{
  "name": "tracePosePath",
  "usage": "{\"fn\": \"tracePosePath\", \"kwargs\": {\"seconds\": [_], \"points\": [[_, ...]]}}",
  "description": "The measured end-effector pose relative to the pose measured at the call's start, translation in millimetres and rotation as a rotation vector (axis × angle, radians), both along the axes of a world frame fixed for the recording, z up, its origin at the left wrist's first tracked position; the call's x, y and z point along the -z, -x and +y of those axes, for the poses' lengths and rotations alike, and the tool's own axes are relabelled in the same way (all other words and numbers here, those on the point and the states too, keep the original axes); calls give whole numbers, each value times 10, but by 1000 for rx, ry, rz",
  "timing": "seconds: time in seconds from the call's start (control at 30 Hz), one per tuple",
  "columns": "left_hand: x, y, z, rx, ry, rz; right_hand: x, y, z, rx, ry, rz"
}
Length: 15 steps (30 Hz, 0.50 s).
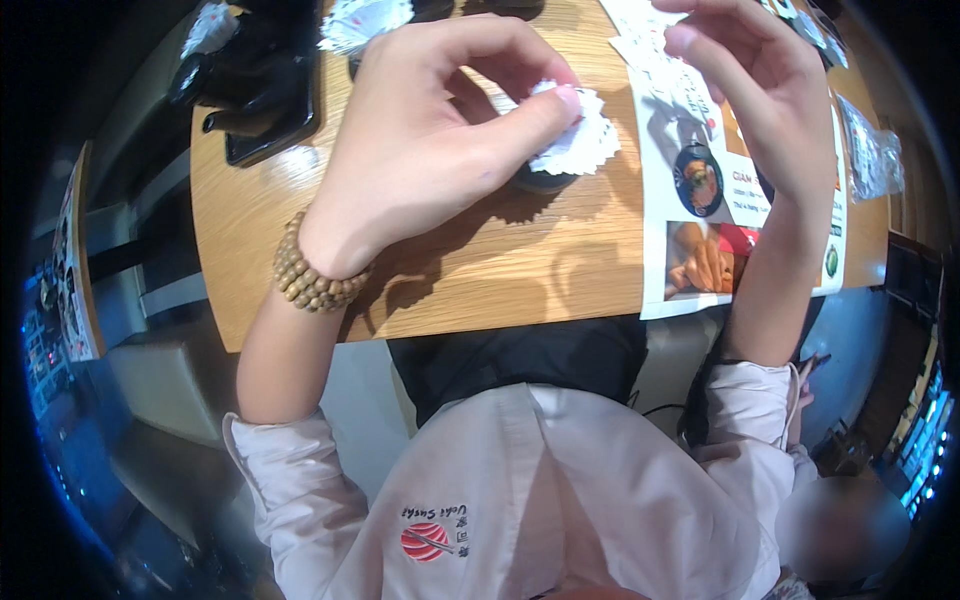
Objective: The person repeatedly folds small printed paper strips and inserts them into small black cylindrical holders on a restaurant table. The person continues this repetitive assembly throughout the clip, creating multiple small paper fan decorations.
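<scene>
My left hand (442,142), with a wooden bead bracelet (319,277) on its wrist, has thumb and fingertips closed on a bunch of white paper pieces with jagged edges (585,139). The bunch stands at a small dark round container (547,182) on the wooden table; how deep it sits inside is hidden. My right hand (757,90) is raised over printed paper sheets, its fingers curled apart with nothing seen between them. Another fanned white bunch (364,22) stands in a dark holder beyond my left hand.
A black tray (274,142) at the left back holds dark vessels and another white bunch (210,30). The printed menu sheet (652,262) reaches the table's front edge. A clear plastic packet (870,150) lies at the right. Another person, blurred, is at the lower right.
</scene>
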State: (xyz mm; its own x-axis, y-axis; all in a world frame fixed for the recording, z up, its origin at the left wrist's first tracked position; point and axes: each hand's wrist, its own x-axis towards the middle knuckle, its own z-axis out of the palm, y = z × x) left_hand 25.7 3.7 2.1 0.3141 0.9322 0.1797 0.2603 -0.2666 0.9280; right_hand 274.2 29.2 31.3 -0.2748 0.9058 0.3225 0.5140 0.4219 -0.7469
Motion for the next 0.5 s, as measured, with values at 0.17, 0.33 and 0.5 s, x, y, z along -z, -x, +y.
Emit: {"fn": "tracePosePath", "kwargs": {"seconds": [0.17, 0.33, 0.5], "points": [[1, 49, -10, 83, -96, 99, -72, -184, 151, 113, -126, -463], [16, 70, -8, 85, -62, 107, 296, -445, 378, 74, 114, -557], [-5, -32, -12, 45, 24, -9, 346, -464, 313, 69, 146, -534]]}}
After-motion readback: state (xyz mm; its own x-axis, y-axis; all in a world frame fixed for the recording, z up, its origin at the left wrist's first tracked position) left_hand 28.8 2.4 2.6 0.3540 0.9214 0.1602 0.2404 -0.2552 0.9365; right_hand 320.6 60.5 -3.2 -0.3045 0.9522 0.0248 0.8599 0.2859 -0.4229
